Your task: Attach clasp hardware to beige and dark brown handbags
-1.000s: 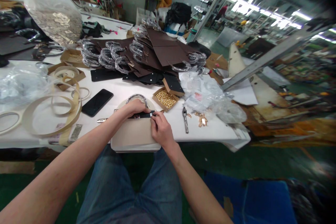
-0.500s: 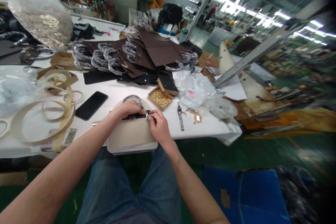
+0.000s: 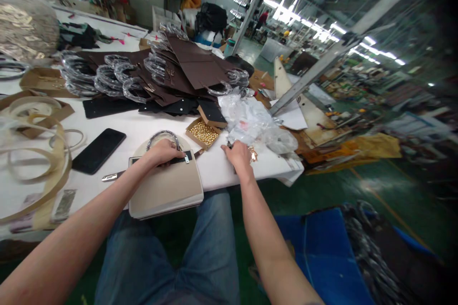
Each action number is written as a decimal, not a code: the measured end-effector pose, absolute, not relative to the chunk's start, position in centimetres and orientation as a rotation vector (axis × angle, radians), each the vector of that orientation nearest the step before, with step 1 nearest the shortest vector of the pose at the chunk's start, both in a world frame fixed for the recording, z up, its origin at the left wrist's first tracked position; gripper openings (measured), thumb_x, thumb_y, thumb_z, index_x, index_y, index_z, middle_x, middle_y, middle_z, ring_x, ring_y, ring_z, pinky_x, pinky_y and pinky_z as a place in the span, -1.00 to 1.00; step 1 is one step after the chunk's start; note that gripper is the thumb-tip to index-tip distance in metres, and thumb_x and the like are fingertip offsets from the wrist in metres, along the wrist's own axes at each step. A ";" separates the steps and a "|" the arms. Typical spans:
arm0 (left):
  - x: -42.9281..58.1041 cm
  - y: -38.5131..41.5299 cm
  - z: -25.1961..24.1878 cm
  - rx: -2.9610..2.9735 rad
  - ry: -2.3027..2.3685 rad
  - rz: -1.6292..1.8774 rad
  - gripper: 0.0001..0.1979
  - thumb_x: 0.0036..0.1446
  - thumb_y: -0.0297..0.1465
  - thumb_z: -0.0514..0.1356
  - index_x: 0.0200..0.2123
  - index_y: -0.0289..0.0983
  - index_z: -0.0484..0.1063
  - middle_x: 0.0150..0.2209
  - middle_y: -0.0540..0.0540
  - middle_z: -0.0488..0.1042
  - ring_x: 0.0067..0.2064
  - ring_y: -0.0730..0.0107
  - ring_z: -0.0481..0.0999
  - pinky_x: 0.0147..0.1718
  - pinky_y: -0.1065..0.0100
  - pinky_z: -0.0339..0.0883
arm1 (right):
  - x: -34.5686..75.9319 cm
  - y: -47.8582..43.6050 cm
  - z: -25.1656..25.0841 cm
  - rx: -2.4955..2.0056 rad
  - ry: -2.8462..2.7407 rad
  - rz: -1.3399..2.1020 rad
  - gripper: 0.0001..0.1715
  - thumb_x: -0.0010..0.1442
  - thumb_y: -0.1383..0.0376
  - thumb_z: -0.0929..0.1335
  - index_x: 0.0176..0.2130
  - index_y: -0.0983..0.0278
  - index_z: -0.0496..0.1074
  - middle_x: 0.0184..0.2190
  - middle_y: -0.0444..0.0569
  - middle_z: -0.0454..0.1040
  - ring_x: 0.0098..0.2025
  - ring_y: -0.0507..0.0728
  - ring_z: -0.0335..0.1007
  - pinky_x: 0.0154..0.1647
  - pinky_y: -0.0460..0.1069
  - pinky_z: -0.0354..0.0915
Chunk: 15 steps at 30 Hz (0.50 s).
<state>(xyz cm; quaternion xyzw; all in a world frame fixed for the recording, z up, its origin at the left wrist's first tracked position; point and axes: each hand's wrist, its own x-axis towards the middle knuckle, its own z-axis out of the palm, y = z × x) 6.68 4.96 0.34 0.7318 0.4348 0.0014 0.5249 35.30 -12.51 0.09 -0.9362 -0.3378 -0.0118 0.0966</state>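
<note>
At the centre of the frame, the left hand [image 3: 164, 152] lies palm down with bent fingers on the upper part of a beige bag piece [image 3: 171, 183], its fingertips at a black strip [image 3: 174, 159] beside a small metal fitting [image 3: 186, 157]; some fingers are hidden, so how far it closes is unclear. The bag piece lies under that hand, at the near edge of the white tabletop [image 3: 220, 171], with a curved handle [image 3: 162, 133] just above the knuckles. Right of centre, the right hand [image 3: 239, 156] is curled over a dark-tipped tool [image 3: 230, 144], mostly covered; its grip cannot be told. Gold metal pieces [image 3: 254, 155] lie just right of it, a cardboard box [image 3: 195, 141] of gold beads to its upper left. A black phone [image 3: 99, 150] lies left of centre, and brown panels [image 3: 195, 62] are heaped at upper centre.
</note>
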 end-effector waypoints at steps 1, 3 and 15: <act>6.6 4.9 0.4 1.749 1.048 0.002 -0.47 0.01 -0.02 0.53 -0.54 -0.16 0.29 -0.60 -0.03 0.36 -0.58 0.32 0.36 -0.59 0.29 0.13 | 35.6 -12.3 -0.2 -2.804 -1.033 -0.007 -0.45 0.44 -0.05 0.51 0.04 0.39 0.62 -0.02 0.43 0.65 0.11 0.50 0.61 0.19 0.22 0.40; 6.6 4.9 0.4 1.738 1.060 -0.001 -0.48 0.00 -0.02 0.54 -0.53 -0.16 0.31 -0.60 -0.04 0.36 -0.58 0.31 0.37 -0.58 0.28 0.15 | 35.7 -12.3 -0.9 -2.810 -1.072 -0.042 -0.53 0.50 -0.01 0.46 0.00 0.37 0.64 0.01 0.43 0.65 0.13 0.49 0.62 0.20 0.22 0.39; 6.5 4.8 0.7 1.698 1.082 -0.026 -0.53 0.07 -0.05 0.55 -0.48 -0.21 0.41 -0.62 -0.06 0.40 -0.60 0.33 0.38 -0.59 0.33 0.15 | 32.6 -14.8 4.4 -1.166 -0.734 0.489 -0.34 0.46 -0.33 0.40 -0.27 0.13 0.31 -0.48 -0.26 0.17 -0.61 -0.01 0.07 -0.60 -0.08 0.21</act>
